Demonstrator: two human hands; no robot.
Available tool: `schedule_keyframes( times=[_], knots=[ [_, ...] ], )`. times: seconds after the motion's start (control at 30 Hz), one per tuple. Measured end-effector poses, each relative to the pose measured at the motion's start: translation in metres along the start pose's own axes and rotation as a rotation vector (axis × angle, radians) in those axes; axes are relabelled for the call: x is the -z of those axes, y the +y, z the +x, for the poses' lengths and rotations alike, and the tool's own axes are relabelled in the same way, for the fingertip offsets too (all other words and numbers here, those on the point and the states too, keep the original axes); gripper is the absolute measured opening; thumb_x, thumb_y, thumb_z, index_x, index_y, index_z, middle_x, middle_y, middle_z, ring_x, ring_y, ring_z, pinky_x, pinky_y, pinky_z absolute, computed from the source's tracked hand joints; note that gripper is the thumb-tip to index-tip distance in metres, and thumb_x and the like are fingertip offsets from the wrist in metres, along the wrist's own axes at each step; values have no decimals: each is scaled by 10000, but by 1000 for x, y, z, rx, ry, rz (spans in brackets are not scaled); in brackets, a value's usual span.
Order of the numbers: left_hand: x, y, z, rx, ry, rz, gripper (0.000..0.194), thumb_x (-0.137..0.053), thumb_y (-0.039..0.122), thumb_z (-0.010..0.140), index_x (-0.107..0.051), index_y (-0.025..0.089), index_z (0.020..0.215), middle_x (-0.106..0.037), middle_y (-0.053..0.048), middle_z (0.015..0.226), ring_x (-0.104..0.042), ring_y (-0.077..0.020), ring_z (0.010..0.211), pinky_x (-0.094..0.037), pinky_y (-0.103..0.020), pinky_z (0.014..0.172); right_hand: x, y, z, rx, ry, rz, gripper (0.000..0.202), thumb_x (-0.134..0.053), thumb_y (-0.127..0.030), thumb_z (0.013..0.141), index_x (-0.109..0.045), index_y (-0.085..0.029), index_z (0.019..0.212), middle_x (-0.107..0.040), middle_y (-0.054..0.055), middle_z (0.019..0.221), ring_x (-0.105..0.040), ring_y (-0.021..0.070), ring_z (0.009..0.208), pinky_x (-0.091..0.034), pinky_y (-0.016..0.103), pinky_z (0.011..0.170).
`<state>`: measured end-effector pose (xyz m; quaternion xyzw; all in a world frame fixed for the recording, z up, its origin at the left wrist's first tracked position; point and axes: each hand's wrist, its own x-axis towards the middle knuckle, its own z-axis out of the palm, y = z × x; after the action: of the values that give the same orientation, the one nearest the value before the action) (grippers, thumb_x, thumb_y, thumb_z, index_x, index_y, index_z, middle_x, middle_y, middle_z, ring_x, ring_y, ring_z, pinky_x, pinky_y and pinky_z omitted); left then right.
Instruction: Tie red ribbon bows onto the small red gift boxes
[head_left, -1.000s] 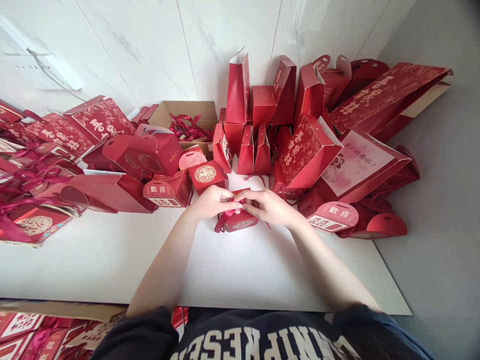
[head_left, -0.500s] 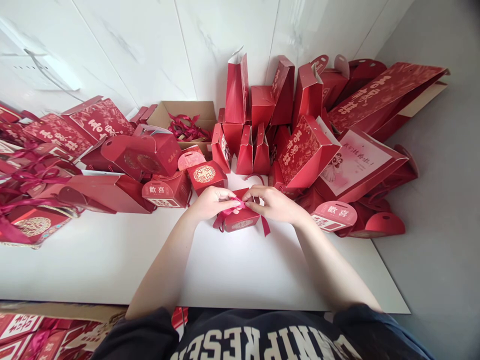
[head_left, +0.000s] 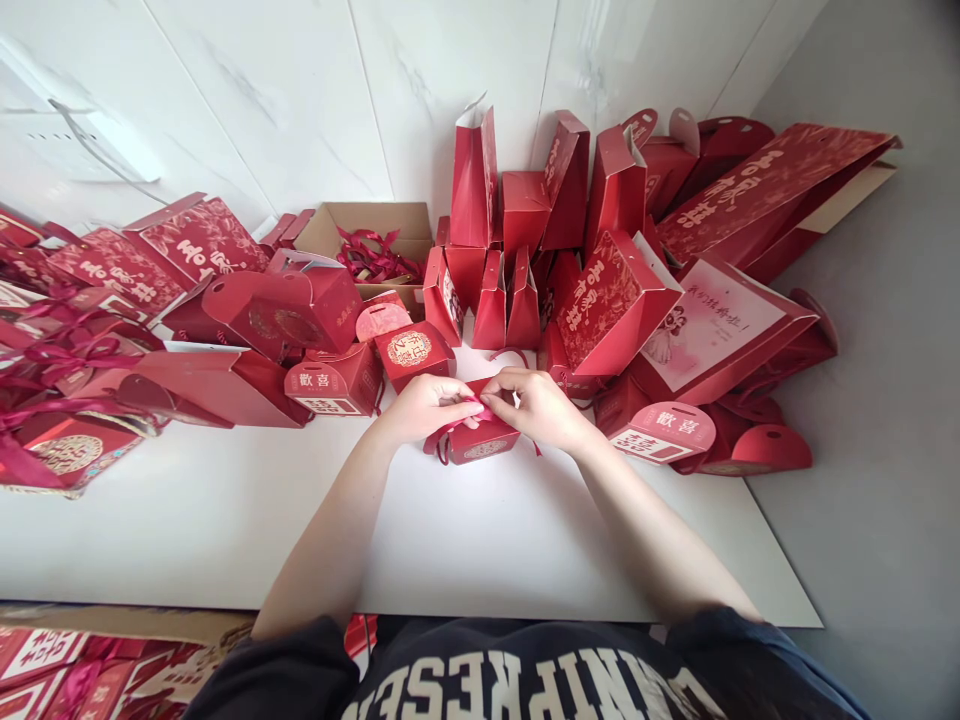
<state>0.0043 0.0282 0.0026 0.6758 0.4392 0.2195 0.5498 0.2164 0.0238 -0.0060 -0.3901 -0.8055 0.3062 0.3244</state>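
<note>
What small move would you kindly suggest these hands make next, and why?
Perhaps ease the left hand and right hand gently apart to draw the pinkish-red ribbon snug: both appear to pinch it, close together, over the small red gift box.

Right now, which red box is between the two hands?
The red box with a round pale pattern on its front: it alone has the left hand and right hand on either side.

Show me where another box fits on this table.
Bare tabletop: between left forearm and right forearm, nearside of the ribboned box; left of the left forearm, up to red boxes; smaller, right of the right forearm to the table edge. Crowded: back, along tiled wall, with red bags.
</note>
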Motion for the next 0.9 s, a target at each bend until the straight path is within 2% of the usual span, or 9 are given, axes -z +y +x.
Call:
schedule_keyframes(
  times=[0.17,0.3,0.47,0.53,0.63,0.77,0.83,0.9],
  knots=[
    [0,1,0,2,16,-24,245,-632,368,887,-689,131,907,-757,-95,866,-732,-200,822,-541,-256,673,-2,3,1,3,38,36,94,-593,-122,804,-598,-185,735,-601,0,745,-542,135,675,-429,257,648],
    [-2,3,-1,47,57,-99,254,-657,384,870,-562,149,872,-744,-81,826,-748,-226,789,-505,-237,588,0,3,1,36,62,44,121,-577,-104,800,-562,-192,717,-581,-9,726,-522,134,684,-420,255,652],
    [-2,2,-1,42,45,-93,290,-657,415,866,-514,163,862,-731,-66,797,-747,-243,816,-490,-232,566,3,2,0,1,3,76,174,-536,-286,935,-633,-192,827,-657,18,842,-581,147,756,-431,271,688],
    [-2,1,0,44,39,-88,291,-648,424,870,-526,160,877,-734,-79,837,-744,-242,825,-487,-232,565,3,2,0,-15,-43,104,175,-565,-339,930,-660,-195,907,-686,24,890,-608,153,785,-447,275,715],
    [-1,0,0,45,28,-93,288,-629,431,882,-542,157,897,-735,-95,902,-738,-231,837,-489,-236,575,3,3,0,-51,-86,147,166,-605,-315,901,-666,-200,1006,-703,16,879,-626,151,780,-466,278,735],
    [5,1,-6,18,10,-116,272,-673,396,852,-544,158,889,-724,-70,864,-720,-184,792,-524,-253,652,19,2,-4,-119,-175,219,219,-598,-310,889,-660,-206,1071,-694,15,854,-632,158,768,-484,289,725],
    [12,1,-12,20,32,-159,281,-671,406,849,-532,169,907,-698,-34,798,-688,-141,665,-504,-226,582,33,4,-9,-167,-235,255,214,-577,-343,895,-659,-208,1039,-681,19,846,-627,162,733,-487,287,665],
    [19,0,-17,32,66,-209,295,-627,450,871,-517,184,935,-656,-2,747,-626,-104,546,-446,-196,487,47,8,-13,-223,-262,250,150,-542,-318,900,-648,-215,929,-660,6,786,-598,154,655,-467,278,593]
  ],
)
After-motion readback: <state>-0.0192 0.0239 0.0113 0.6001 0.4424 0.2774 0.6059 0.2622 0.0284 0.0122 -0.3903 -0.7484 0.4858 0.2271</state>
